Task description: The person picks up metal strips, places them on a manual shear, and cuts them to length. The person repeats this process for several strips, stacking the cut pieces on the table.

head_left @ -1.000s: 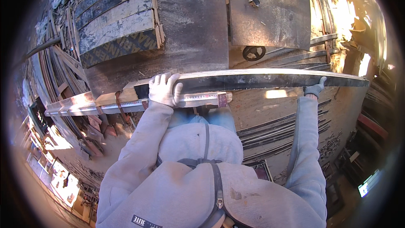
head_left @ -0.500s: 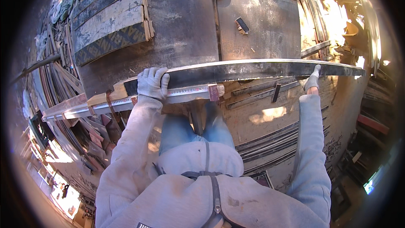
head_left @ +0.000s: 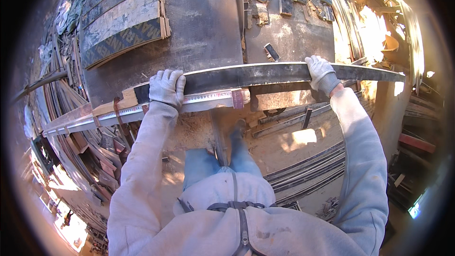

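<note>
A long, narrow strip of dark-faced plywood (head_left: pixel 246 76) lies across the near edge of the worktable, its right end jutting past the table. Near its left end, my gloved left hand (head_left: pixel 167 86) is closed over it, fingers on top. My gloved right hand (head_left: pixel 323 73) grips the strip right of the middle, fingers hooked over its far edge. In front of the strip runs a rail with a printed measuring scale (head_left: pixel 213 97), partly covered by my left hand. A light wood block (head_left: pixel 122 102) meets the strip's left end.
The dark table top (head_left: pixel 204 28) carries a stack of plywood boards (head_left: pixel 125 38) at the left. Small plywood offcuts (head_left: pixel 286 2) lie at the far right, one (head_left: pixel 271 52) close to the strip. Long strips (head_left: pixel 308 166) lie on the ground below, right of my legs.
My right hand has come leftward along the strip from near its right end and now grips it closer to the middle. My left hand stays near the left end.
</note>
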The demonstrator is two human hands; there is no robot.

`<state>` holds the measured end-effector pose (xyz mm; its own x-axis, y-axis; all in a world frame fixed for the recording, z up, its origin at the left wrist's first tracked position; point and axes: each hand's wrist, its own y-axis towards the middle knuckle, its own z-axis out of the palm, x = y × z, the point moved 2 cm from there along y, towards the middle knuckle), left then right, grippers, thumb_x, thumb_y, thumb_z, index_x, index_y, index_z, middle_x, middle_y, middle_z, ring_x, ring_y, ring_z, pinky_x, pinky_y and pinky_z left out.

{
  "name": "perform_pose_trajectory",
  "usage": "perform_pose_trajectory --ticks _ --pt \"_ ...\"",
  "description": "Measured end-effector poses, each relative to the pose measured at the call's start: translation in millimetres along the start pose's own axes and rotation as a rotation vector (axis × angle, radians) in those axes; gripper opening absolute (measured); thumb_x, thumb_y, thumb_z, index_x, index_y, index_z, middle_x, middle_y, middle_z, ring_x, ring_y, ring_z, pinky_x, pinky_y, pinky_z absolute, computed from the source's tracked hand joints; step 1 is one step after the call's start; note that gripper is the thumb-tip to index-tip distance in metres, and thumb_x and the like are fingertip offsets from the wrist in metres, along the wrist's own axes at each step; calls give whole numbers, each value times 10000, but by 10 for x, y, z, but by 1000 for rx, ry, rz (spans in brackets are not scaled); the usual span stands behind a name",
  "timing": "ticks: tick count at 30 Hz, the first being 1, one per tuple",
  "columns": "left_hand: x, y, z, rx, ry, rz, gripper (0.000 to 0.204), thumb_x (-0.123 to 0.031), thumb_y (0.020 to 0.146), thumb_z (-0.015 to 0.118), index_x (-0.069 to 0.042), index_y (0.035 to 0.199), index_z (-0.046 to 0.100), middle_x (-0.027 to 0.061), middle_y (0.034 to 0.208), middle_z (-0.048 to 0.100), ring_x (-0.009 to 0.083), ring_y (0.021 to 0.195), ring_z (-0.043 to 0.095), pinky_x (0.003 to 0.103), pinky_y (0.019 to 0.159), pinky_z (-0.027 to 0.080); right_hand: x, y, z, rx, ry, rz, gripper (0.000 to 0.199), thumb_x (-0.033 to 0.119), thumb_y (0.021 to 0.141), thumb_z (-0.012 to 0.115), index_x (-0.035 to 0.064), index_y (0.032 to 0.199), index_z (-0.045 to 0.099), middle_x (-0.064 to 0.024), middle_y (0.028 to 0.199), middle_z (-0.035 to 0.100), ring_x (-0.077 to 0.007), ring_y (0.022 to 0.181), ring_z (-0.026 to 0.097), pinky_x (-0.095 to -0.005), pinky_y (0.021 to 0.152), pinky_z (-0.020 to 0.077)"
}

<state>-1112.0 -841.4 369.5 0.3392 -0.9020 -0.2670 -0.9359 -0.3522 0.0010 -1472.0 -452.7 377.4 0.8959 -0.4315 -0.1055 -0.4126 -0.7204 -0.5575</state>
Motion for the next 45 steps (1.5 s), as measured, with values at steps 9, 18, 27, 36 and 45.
perform_pose_trajectory --ticks 9,18,27,36,45 --pt "-110 -222 84 -33 66 24 220 -278 1042 617 -145 1189 713 84 1160 722 338 1114 648 488 994 479 231 -176 -1 84 4 118 583 83 727 841 9 1253 600 -201 1223 639 -364 1216 648 -435 1061 558" --pt "-197 -438 169 26 68 -16 273 -340 1072 587 -147 1217 714 91 1177 713 330 1150 633 498 1036 468 328 -413 174 54 -17 109 601 93 743 831 0 1281 579 -230 1292 619 -394 1253 628 -466 1071 541" --pt "-277 -633 247 -33 39 32 252 -330 1060 604 -149 1191 718 77 1131 719 328 1103 646 503 990 484 356 -560 318 55 -18 98 646 112 736 858 -15 1294 557 -239 1273 620 -402 1218 645 -461 1033 558" --pt "-388 -828 303 -58 38 32 231 -326 1064 606 -157 1169 723 78 1115 717 321 1099 649 493 971 492 425 -760 464 2 -30 56 609 88 732 838 -15 1268 569 -246 1258 629 -411 1182 670 -460 1001 577" --pt "-470 -1039 414 -41 85 -9 251 -343 1083 582 -159 1162 733 86 1132 727 325 1120 652 489 977 494 507 -922 614 29 -39 124 627 116 705 888 3 1235 574 -230 1268 636 -393 1220 656 -444 1038 564"
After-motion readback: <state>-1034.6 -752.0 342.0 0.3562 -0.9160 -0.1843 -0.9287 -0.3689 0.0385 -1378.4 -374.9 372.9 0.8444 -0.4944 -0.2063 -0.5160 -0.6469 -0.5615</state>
